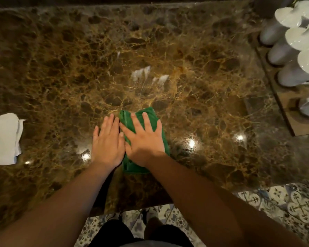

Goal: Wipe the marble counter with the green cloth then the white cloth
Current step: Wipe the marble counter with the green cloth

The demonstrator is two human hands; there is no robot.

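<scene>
Green cloth (152,114) lies folded near the front edge of the marble counter (194,59), pinned under the flat, open right hand (144,138); the left hand (107,141) rests open beside it. White cloth (4,138) sits far left.

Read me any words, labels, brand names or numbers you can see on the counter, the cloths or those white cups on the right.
None: no readable text anywhere in this view.
green cloth: plain, no tag or print showing.
white cloth: plain, no lettering.
white cups on the wooden tray: blurred, no marks visible.
marble counter: only veining and light glare.
</scene>
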